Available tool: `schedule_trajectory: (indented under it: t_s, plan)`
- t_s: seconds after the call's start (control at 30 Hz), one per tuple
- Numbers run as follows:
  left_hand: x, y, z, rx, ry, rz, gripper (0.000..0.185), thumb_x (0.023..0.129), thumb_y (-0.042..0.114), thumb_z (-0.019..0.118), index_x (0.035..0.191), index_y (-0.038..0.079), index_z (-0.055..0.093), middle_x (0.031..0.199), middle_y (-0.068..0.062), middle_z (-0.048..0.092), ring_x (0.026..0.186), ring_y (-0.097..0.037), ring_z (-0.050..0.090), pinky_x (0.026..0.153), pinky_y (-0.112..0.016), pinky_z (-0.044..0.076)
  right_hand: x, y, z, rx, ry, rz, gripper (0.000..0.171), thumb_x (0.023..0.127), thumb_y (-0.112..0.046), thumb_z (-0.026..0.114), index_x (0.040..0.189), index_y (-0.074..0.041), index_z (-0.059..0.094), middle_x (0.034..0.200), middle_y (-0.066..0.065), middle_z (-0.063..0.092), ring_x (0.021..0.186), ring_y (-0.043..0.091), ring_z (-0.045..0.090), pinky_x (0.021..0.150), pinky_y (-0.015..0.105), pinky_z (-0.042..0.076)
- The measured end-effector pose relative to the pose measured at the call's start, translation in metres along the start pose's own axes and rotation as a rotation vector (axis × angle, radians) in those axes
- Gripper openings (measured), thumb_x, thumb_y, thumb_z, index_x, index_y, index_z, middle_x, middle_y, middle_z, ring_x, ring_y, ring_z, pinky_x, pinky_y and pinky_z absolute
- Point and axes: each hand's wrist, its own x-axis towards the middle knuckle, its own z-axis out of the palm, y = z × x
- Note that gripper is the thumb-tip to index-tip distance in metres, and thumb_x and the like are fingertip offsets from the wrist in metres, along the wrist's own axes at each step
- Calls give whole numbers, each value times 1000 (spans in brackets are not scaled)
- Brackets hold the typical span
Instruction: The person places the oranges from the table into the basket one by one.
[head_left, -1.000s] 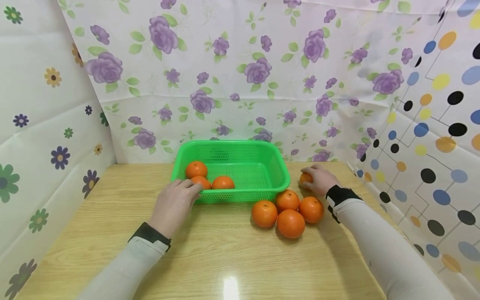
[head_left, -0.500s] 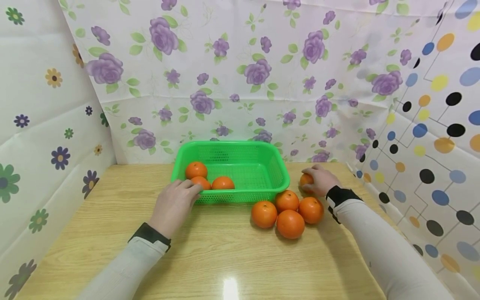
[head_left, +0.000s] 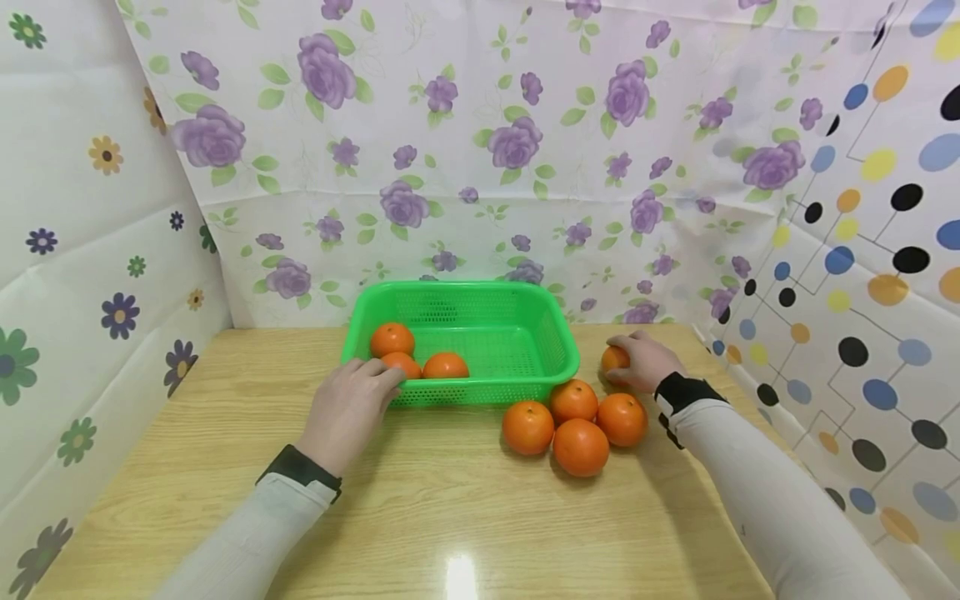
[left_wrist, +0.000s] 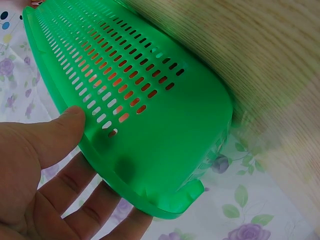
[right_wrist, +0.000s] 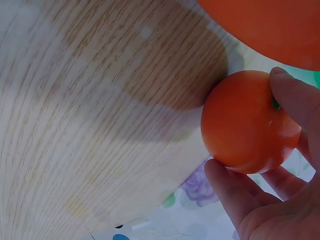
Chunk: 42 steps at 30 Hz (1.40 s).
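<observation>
A green perforated plastic basket stands at the back middle of the table. My left hand grips its near left rim; in the left wrist view the thumb lies on the outer wall and the fingers go over the rim. Three oranges, one of them partly behind that hand, sit in the basket's left part, including an orange at the back. Right of the basket, my right hand holds another orange between thumb and fingers, low at the table. Whether it touches the wood I cannot tell.
Several oranges cluster on the wooden table by the basket's near right corner, close to my right wrist. A flowered cloth hangs directly behind the basket. Patterned cloths border the table left and right.
My right hand and the orange in it have shifted very slightly right. The left hand, the basket and the other oranges stay where they were.
</observation>
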Motion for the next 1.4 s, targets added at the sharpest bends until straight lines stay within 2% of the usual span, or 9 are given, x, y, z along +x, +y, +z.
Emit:
schedule_trajectory:
  t_s: [0.37, 0.67, 0.93, 1.4]
  plan:
    - [1, 0, 0, -11, -7, -3, 22, 84, 15, 83, 100, 20, 70, 89, 1, 67, 77, -25, 55, 67, -37, 48, -6, -3, -3, 16, 15, 8, 63, 86, -28, 80, 140, -7, 56, 131, 27, 50, 103, 42, 59, 89, 60, 48]
    - [0, 0, -2, -4, -1, 1, 21, 83, 16, 83, 99, 20, 70, 87, 2, 66, 75, -25, 55, 65, -37, 48, -8, -8, -15, 21, 106, -37, 61, 87, -26, 79, 139, -6, 56, 135, 28, 50, 108, 45, 58, 90, 59, 48]
    - [0, -1, -1, -1, 8, 7, 22, 82, 15, 84, 99, 20, 71, 88, 0, 67, 76, -26, 56, 66, -38, 49, -10, -23, -27, 49, 152, -66, 59, 90, -29, 77, 141, -9, 56, 131, 23, 51, 100, 40, 60, 84, 54, 51]
    - [0, 1, -2, 12, 15, 14, 18, 85, 15, 82, 97, 19, 70, 90, -1, 68, 77, -27, 57, 65, -39, 49, -12, -45, -36, 73, 207, -103, 59, 90, -30, 77, 141, -11, 56, 132, 20, 53, 100, 37, 61, 81, 51, 52]
